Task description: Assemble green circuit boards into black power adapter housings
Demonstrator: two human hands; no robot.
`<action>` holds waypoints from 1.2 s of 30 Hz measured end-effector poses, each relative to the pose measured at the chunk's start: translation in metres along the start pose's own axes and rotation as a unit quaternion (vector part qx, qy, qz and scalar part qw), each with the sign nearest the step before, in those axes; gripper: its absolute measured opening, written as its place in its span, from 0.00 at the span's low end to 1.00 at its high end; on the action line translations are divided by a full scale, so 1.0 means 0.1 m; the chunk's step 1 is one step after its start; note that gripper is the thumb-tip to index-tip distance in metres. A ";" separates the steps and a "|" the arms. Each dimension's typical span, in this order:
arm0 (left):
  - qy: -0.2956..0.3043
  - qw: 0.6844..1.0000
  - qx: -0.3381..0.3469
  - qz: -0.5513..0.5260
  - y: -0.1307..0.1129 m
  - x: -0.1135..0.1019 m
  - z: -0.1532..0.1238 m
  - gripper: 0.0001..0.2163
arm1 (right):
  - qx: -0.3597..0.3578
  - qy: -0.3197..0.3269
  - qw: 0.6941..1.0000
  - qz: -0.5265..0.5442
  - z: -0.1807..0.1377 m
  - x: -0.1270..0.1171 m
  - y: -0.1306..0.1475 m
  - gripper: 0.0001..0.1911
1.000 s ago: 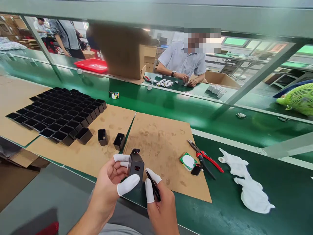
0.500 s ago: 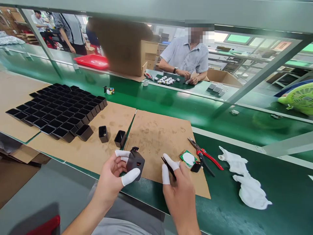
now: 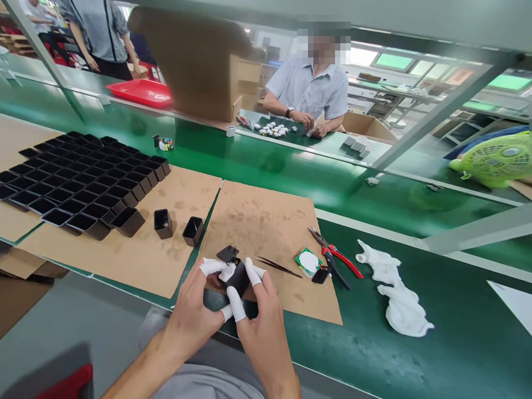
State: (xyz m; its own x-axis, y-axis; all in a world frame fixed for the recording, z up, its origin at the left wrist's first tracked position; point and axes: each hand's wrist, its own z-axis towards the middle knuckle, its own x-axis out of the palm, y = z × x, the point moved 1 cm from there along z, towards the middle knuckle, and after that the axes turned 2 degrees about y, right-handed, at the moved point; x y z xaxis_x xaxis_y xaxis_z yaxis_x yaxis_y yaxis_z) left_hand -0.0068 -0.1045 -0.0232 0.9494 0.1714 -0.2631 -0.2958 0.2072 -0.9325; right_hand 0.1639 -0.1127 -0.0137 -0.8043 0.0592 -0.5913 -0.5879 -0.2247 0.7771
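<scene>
Both my hands grip a small black plastic housing point(image 3: 239, 281) above the front edge of the cardboard. My left hand point(image 3: 193, 302), with white finger cots, holds its left side. White-cotted fingers of my right hand point(image 3: 264, 310) press on its right side. A black end cap point(image 3: 228, 253) sticks out at the housing's far end, with something white beside it under the left fingers. Black tweezers point(image 3: 279, 266) lie on the cardboard right of my hands. Further right are a green circuit board with a white disc point(image 3: 308, 261) and a small black part point(image 3: 321, 275).
Red-handled pliers point(image 3: 334, 257) and crumpled white gloves point(image 3: 397, 288) lie to the right. Two black housings point(image 3: 163, 223) stand apart from a large block of them point(image 3: 83, 183) at left. Across the green bench point(image 3: 249, 158), a co-worker point(image 3: 310, 91) handles small parts.
My right hand has put the tweezers down on the cardboard and moved left onto the housing. The housing has turned in my left hand. The view has shifted slightly.
</scene>
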 end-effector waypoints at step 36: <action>0.188 0.982 0.012 0.002 -0.13 0.12 0.10 0.20 | -0.105 -0.077 0.989 -0.065 -0.11 -0.11 -0.01 0.17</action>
State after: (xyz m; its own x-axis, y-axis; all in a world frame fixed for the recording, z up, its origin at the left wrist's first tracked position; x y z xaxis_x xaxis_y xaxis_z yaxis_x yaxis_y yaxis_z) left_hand 0.0069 -0.0953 -0.0119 0.9183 -0.1953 -0.3444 -0.2982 0.2308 -0.9262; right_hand 0.1745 -0.1236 -0.0101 -0.7357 0.2455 -0.6312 -0.6699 -0.4012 0.6247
